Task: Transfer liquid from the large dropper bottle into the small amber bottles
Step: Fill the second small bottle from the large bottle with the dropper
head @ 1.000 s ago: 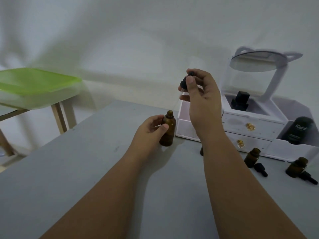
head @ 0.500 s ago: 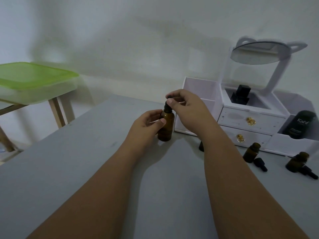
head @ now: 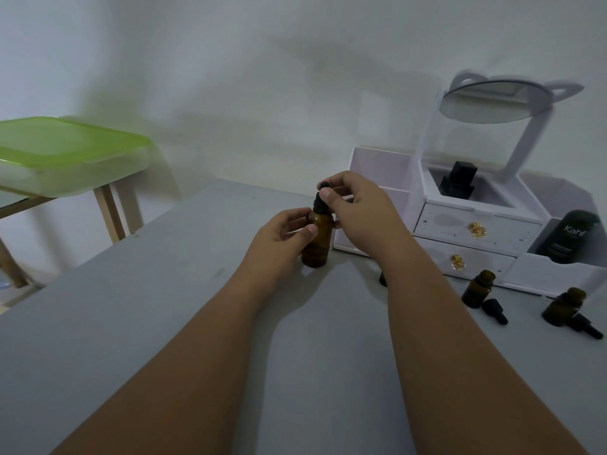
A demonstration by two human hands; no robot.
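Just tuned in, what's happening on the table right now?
A person's left hand holds the large brown bottle upright on the grey table, while the right hand pinches the black dropper cap sitting in its neck. To the right, a small brown bottle and a second small bottle stand open in front of the white organizer, their loose caps lying beside them.

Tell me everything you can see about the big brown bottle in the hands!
The big bottle looks like brown glass, round with a narrow neck. It stands upright on the grey table, close to the white organizer. A black dropper cap sits on its neck. The left hand grips its body; the right hand pinches the cap.
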